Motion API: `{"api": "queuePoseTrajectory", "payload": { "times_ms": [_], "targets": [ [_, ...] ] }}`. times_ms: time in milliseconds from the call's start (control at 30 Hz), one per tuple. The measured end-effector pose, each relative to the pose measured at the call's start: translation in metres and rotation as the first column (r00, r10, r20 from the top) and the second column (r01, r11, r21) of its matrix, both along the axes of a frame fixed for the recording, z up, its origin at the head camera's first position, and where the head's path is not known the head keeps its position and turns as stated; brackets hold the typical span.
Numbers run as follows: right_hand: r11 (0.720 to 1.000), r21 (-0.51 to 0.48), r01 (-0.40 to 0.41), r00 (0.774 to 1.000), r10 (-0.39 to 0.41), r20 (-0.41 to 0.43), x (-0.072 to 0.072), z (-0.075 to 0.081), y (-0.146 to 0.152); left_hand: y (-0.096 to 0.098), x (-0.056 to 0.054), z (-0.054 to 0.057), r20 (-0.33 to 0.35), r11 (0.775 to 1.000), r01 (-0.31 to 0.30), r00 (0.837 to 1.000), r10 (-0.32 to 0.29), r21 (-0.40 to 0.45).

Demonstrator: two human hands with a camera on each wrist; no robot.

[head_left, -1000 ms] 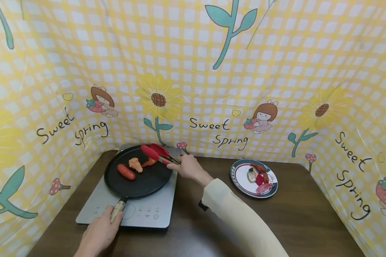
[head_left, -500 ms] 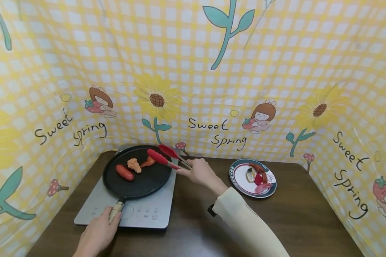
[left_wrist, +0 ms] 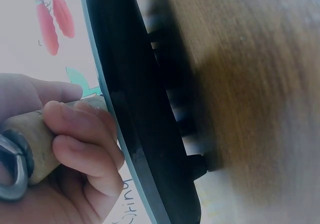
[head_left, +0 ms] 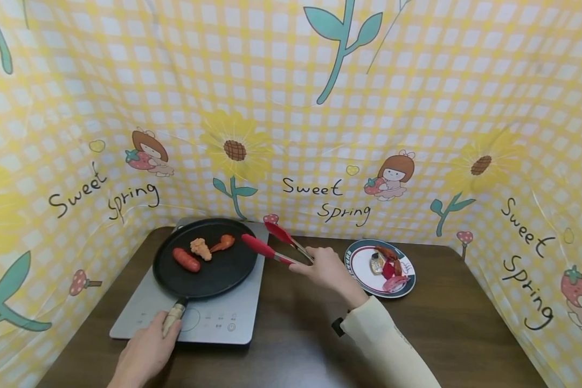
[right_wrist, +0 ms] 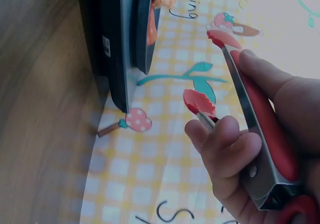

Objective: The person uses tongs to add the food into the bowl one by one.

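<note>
We log left hand point(head_left: 147, 343) gripping handle point(head_left: 173, 319) of pan point(head_left: 213, 281), toward tabletop's back-left corner; right hand point(head_left: 328, 270) gripping spread tongs point(head_left: 259, 246) by its right rim; plate point(head_left: 361, 265) well apart, nearer back-right.

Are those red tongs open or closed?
Open: the tongs have their two red tips spread apart, with nothing between them.

From my head, bright, even light fills the yellow-and-white checked cloth point(head_left: 271, 81), which stretches towards the edges. Pale glare lies on the dark brown wooden table point(head_left: 291, 342), and a soft shadow beside my cream fabric sleeve point(head_left: 393, 345). My left wrist's view is hazy, the table smeared by blur, the red-tipped metal tongs point(left_wrist: 47, 29) bleached pink. My right wrist's view whitens at upper right and dims over the table.
</note>
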State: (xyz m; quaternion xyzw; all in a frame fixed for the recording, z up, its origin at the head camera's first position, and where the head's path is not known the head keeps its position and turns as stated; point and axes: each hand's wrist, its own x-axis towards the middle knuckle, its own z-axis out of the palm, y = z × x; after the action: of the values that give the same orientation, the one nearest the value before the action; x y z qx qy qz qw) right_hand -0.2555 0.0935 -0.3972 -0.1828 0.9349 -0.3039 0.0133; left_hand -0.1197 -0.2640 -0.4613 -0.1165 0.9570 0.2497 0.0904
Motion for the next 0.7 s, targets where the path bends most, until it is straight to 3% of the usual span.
{"api": "queuePoseTrajectory", "payload": {
  "times_ms": [433, 700],
  "targets": [
    [0.994, 0.003, 0.109, 0.993, -0.11, 0.039, 0.013, -0.001, 0.044, 0.0, 0.0, 0.0, 0.006, 1.0, -0.012, 1.0, 0.012, -0.004],
    [0.981, 0.027, 0.192, 0.981, -0.192, -0.003, 0.019, -0.01, 0.075, 0.0, 0.001, 0.0, -0.013, 1.0, -0.004, 1.0, 0.004, -0.007]
  ]
}}
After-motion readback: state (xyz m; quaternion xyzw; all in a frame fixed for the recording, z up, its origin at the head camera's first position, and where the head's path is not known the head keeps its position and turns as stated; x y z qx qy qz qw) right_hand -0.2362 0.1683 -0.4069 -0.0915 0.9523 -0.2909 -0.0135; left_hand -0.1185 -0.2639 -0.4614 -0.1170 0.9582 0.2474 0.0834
